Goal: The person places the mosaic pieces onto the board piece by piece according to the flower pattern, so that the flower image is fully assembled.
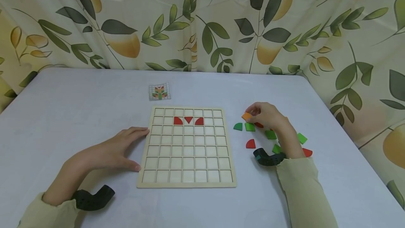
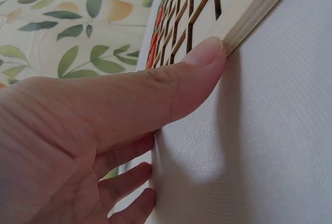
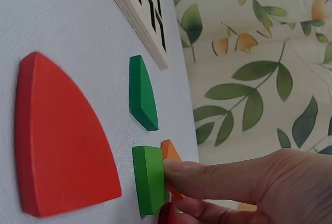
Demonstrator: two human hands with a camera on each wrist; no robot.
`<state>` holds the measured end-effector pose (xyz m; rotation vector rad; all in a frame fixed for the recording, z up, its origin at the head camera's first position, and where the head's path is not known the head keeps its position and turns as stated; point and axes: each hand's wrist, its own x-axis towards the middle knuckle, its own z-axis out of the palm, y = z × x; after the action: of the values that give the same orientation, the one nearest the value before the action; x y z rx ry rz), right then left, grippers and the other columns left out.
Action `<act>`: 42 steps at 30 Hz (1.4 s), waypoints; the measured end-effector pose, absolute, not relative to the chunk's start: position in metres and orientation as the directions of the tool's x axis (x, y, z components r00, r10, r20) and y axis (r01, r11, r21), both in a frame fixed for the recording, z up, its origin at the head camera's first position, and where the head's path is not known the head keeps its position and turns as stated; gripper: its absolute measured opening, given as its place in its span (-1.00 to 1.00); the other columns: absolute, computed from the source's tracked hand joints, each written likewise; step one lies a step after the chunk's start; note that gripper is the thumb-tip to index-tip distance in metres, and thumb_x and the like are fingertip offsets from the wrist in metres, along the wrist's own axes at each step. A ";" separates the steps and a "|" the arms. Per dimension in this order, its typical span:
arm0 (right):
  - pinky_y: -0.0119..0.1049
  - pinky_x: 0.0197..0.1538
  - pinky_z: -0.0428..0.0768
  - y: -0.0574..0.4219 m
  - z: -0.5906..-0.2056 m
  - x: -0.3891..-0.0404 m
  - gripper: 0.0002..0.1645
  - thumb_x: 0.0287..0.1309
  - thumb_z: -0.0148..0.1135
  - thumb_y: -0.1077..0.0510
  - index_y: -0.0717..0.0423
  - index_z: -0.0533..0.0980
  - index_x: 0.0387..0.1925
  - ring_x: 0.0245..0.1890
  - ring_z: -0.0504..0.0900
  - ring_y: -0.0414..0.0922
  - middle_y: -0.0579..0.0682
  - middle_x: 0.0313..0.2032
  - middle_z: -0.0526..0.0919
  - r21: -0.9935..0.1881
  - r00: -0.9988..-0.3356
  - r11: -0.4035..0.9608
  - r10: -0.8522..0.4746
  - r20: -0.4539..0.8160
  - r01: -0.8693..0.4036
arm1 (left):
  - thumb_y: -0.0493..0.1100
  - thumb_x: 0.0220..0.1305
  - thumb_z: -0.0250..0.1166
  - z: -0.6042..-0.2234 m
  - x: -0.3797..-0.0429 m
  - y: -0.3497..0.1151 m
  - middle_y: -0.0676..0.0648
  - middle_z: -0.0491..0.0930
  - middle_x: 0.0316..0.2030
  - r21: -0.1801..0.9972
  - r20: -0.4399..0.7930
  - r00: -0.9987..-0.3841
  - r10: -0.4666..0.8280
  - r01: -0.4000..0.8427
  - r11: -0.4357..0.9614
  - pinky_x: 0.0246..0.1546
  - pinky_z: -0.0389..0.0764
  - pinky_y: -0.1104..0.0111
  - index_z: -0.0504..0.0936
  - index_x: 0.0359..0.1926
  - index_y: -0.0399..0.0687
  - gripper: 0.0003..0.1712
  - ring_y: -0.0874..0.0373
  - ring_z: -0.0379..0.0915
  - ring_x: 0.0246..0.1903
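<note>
A wooden grid board (image 1: 186, 185) lies on the white table, with two red quarter-circle pieces (image 1: 178, 121) and a small red triangle (image 1: 188, 120) in its second row. My left hand (image 1: 110, 152) rests against the board's left edge, thumb and fingertips touching it, fingers fairly straight. Right of the board, my right hand (image 1: 267, 117) pinches an orange piece (image 1: 246, 116) between thumb and fingers. Just below it lies a light green square (image 1: 250, 127), with a dark green quarter-circle (image 1: 238, 126) to its left. In the right wrist view the thumb covers part of the orange piece (image 3: 170, 151).
A small pattern card (image 1: 159, 91) lies behind the board. Loose red and green pieces, such as a red quarter-circle (image 1: 250, 144) and a green square (image 1: 270, 134), are scattered around and under the right forearm. A patterned curtain (image 1: 196, 24) hangs behind the table.
</note>
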<state>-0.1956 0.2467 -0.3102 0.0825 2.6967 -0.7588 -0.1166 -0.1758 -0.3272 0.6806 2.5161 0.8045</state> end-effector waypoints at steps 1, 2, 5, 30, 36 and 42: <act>-0.28 -0.17 0.45 0.246 -0.310 -0.196 -0.57 0.14 0.21 0.18 0.19 0.42 0.05 -0.09 0.34 0.07 0.20 -0.09 0.42 -0.497 -0.940 0.856 -0.037 -0.338 0.144 | 0.16 -0.14 0.45 -0.327 -0.117 -0.176 -0.23 0.00 0.39 0.621 -0.231 -0.796 0.559 0.321 0.715 0.22 0.09 -0.23 0.07 0.40 -0.14 0.15 -0.27 -0.14 0.35; -0.27 -0.15 0.45 0.246 -0.310 -0.196 -0.57 0.14 0.21 0.19 0.19 0.41 0.06 -0.07 0.34 0.07 0.20 -0.07 0.42 -0.497 -0.939 0.855 -0.039 -0.342 0.146 | 0.16 -0.14 0.45 -0.327 -0.117 -0.176 -0.23 0.00 0.39 0.620 -0.231 -0.797 0.559 0.322 0.715 0.22 0.09 -0.23 0.07 0.40 -0.14 0.16 -0.27 -0.14 0.35; -0.28 -0.16 0.47 0.245 -0.310 -0.196 -0.56 0.15 0.19 0.20 0.16 0.39 0.07 -0.06 0.35 0.08 0.21 -0.04 0.41 -0.496 -0.934 0.855 -0.039 -0.355 0.153 | 0.16 -0.14 0.45 -0.328 -0.117 -0.176 -0.24 0.00 0.39 0.620 -0.227 -0.795 0.562 0.327 0.713 0.22 0.09 -0.23 0.07 0.40 -0.14 0.16 -0.28 -0.14 0.35; -0.37 -0.30 0.49 0.238 -0.298 -0.191 -0.62 0.15 0.19 0.22 0.12 0.41 0.03 -0.24 0.41 0.00 0.14 -0.22 0.46 -0.515 -0.949 0.853 -0.086 -0.302 0.086 | 0.17 -0.14 0.45 -0.328 -0.117 -0.175 -0.25 0.03 0.38 0.608 -0.222 -0.796 0.563 0.339 0.718 0.21 0.11 -0.23 0.09 0.40 -0.13 0.15 -0.29 -0.11 0.34; -0.36 -0.33 0.47 0.229 -0.291 -0.187 -0.63 0.14 0.20 0.23 0.14 0.42 0.01 -0.31 0.42 -0.02 0.12 -0.29 0.48 -0.545 -0.958 0.838 -0.130 -0.256 0.032 | 0.16 -0.15 0.45 -0.328 -0.116 -0.176 -0.24 0.02 0.38 0.608 -0.231 -0.801 0.553 0.325 0.724 0.22 0.10 -0.23 0.09 0.40 -0.12 0.15 -0.27 -0.12 0.35; -0.39 -0.33 0.44 0.219 -0.287 -0.185 -0.66 0.16 0.19 0.23 0.15 0.44 0.00 -0.33 0.44 -0.03 0.12 -0.31 0.51 -0.538 -0.963 0.842 -0.177 -0.203 -0.041 | 0.18 -0.14 0.44 -0.327 -0.116 -0.176 -0.23 0.02 0.38 0.607 -0.230 -0.800 0.553 0.326 0.724 0.22 0.10 -0.22 0.09 0.40 -0.12 0.15 -0.27 -0.12 0.35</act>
<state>-0.1848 0.2186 -0.2867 -0.1675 2.7758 -0.8029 -0.1161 -0.1764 -0.3268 0.6775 2.5301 0.7843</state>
